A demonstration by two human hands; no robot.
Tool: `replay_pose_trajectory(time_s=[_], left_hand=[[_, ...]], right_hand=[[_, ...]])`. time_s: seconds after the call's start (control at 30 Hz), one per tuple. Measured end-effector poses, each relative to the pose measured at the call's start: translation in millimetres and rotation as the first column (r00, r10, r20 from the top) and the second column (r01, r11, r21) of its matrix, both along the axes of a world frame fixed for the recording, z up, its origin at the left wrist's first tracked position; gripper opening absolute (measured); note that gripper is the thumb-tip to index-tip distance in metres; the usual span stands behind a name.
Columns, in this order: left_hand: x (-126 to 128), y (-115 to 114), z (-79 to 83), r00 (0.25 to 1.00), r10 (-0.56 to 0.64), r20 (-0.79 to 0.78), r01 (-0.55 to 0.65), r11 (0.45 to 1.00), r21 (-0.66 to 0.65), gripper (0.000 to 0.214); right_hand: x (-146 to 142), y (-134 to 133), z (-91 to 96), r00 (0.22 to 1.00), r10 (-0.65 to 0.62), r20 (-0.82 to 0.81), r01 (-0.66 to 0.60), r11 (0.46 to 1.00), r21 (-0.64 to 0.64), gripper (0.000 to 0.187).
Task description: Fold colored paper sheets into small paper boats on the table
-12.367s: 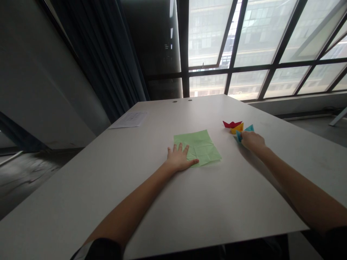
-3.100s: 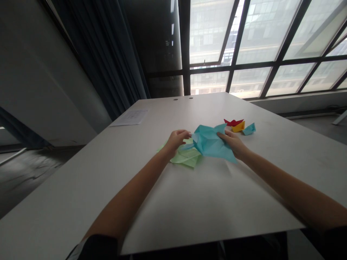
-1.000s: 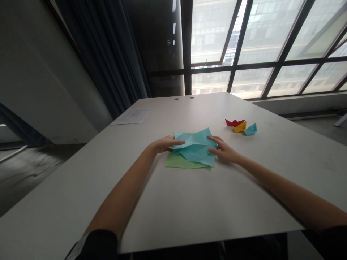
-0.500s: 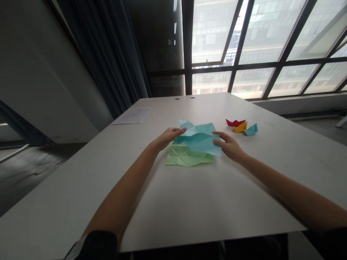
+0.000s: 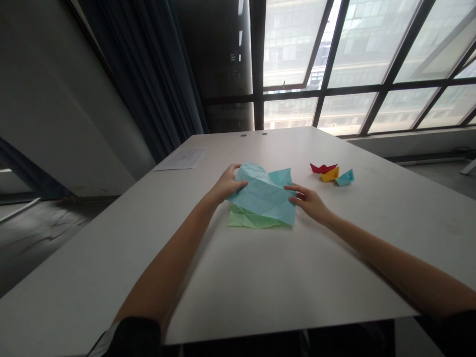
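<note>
A creased light-blue sheet of paper (image 5: 264,193) is spread between my hands, over a green creased sheet of paper (image 5: 256,219) that lies on the table. My left hand (image 5: 228,182) grips the blue sheet at its left edge, thumb on top and fingers behind. At the right edge, my right hand (image 5: 308,201) has its fingers on the blue sheet, the fingertips lying over its front with small gaps between them. Most of the green sheet is covered; its front strip shows.
Three folded paper boats, one red (image 5: 323,169), one yellow (image 5: 330,175) and one blue (image 5: 345,178), sit together to the right on the white table (image 5: 282,277). A printed sheet (image 5: 182,158) lies at the far left edge. Windows and a dark curtain (image 5: 148,74) stand beyond.
The blue sheet has come down and opened flatter, hiding more of the green sheet. Both hands have shifted slightly left with it.
</note>
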State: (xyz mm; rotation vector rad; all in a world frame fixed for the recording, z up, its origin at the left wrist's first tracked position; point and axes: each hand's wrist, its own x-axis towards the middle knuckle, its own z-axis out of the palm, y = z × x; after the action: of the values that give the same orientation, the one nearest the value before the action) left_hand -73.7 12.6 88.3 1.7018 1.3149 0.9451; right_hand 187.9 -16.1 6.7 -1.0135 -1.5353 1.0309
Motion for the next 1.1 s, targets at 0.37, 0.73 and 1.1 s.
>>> replay_pose_trajectory(time_s=[0.37, 0.73, 1.1], left_hand=[[0, 1, -10.1, 0.742, -0.188, -0.643, 0.13, 0.982, -0.137, 0.047], [5, -8, -18.2, 0.345, -0.083, -0.935, 0.11, 0.993, -0.048, 0.051], [31, -19, -43.9, 0.493, -0.379, -0.783, 0.363, 0.908, -0.211, 0.091]], right_hand=[[0, -3, -5.6, 0.851, -0.122, 0.51, 0.01, 0.976, 0.217, 0.023], [-1, -4, -10.4, 0.59, -0.107, 0.8, -0.229, 0.929, 0.292, 0.03], [10, -8, -0.7, 0.516, -0.011, 0.856, -0.273, 0.946, 0.176, 0.06]])
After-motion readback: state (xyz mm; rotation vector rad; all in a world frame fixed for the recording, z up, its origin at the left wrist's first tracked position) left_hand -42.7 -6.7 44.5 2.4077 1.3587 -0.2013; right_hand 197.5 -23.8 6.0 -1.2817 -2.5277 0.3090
